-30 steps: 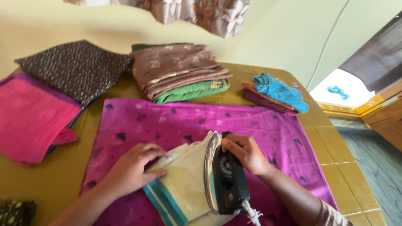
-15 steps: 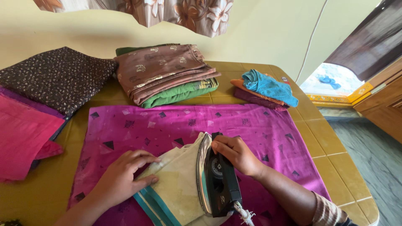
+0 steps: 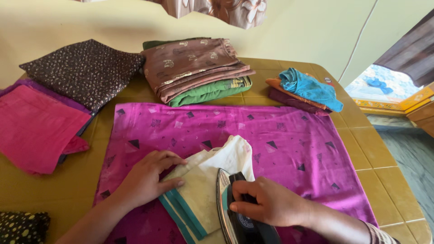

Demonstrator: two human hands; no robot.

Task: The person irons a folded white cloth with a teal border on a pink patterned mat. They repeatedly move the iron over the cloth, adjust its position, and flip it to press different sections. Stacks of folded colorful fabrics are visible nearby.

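Note:
A cream cloth with teal stripes along its edge point(image 3: 205, 190) lies folded on a magenta patterned sheet point(image 3: 280, 135) spread over the table. My left hand point(image 3: 147, 178) presses flat on the cream cloth's left side, fingers together. My right hand point(image 3: 271, 203) grips the handle of a black electric iron point(image 3: 239, 217), which rests on the cloth's right part with its shiny soleplate edge facing left. The iron's rear end runs out of the bottom of the view.
A stack of folded brown and green garments point(image 3: 196, 70) sits at the back. A dark spotted cloth point(image 3: 81, 70) and pink folded cloth point(image 3: 36, 126) lie left. Blue and orange clothes point(image 3: 305, 90) lie at the right. The yellow tiled table point(image 3: 384, 180) ends at right.
The iron and my right hand have slid nearer and lower on the cream cloth. More of the cloth's far end now shows. My left hand stays on the cloth.

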